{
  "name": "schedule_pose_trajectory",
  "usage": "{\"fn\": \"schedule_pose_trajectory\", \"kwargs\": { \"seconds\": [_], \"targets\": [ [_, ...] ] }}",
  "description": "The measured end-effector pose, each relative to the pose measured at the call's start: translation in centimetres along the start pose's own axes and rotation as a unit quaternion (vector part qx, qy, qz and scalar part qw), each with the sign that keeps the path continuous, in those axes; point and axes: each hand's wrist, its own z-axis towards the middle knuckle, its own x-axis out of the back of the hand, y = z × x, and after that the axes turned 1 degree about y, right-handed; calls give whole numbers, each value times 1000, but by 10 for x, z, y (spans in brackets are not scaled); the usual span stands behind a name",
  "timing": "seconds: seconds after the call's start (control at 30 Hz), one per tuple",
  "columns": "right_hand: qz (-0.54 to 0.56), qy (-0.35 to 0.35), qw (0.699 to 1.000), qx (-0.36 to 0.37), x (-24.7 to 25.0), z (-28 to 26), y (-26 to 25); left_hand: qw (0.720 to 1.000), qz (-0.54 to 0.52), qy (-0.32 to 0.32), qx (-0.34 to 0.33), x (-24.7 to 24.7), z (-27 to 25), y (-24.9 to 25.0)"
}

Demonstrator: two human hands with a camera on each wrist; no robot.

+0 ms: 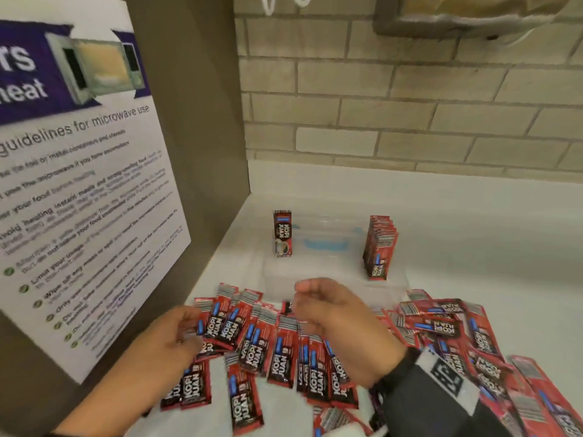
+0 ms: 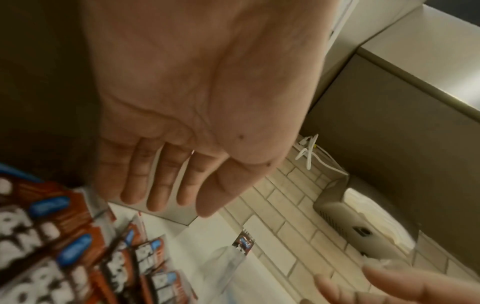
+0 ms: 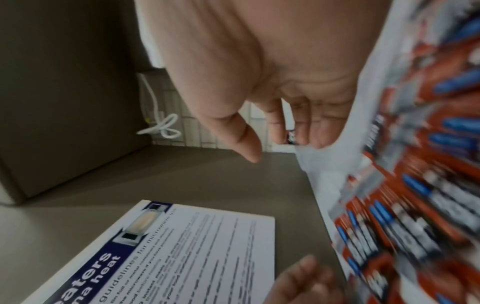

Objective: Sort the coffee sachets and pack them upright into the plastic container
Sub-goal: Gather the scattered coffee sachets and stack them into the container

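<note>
Red and black coffee sachets (image 1: 284,345) lie scattered flat across the white bench (image 1: 473,222) in front of me. My left hand (image 1: 164,339) hangs over the left edge of the pile, fingers straight and loose in the wrist view, holding nothing. My right hand (image 1: 340,326) hovers above the middle of the pile, fingers loosely bent, also holding nothing. Beyond them sits the clear plastic container (image 1: 331,266): one upright sachet (image 1: 282,233) stands at its far left corner and a packed row of sachets (image 1: 378,247) stands along its right side. A microwave guidelines poster (image 1: 79,171) hangs on my left.
</note>
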Motion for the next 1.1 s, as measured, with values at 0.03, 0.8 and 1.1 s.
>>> {"fn": "schedule_pose_trajectory", "kwargs": {
  "seconds": [0.03, 0.8, 1.1],
  "targets": [
    [10, -16, 999, -29, -6, 2, 7, 1000, 27, -4, 3, -1, -2, -5],
    [-70, -82, 988, -107, -23, 23, 26, 993, 97, 62, -26, -12, 11, -18],
    [-105, -125, 980, -113, -21, 38, 30, 981, 171, -78, 50, -18, 27, -3]
  ]
}}
